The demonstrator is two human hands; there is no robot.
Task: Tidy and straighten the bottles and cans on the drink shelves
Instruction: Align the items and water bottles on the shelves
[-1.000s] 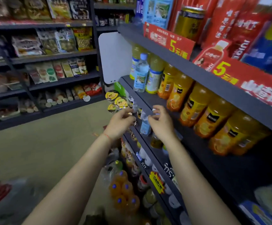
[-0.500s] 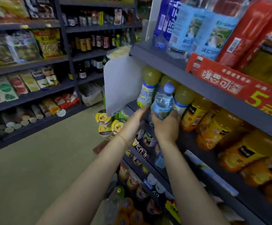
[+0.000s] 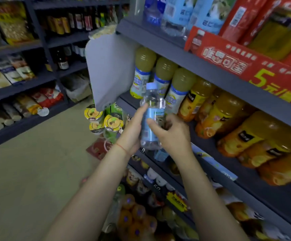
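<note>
I reach both arms forward; my left hand (image 3: 132, 129) and right hand (image 3: 171, 134) curl together around something.

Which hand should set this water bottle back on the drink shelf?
Right, probably. The right hand is nearer the shelf and grips the water bottle around its middle. The left hand only steadies its aisle side.

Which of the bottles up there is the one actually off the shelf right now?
The clear water bottle with the light blue cap, held between the left hand and right hand. The green-capped bottles behind it stand on the shelf.
</note>
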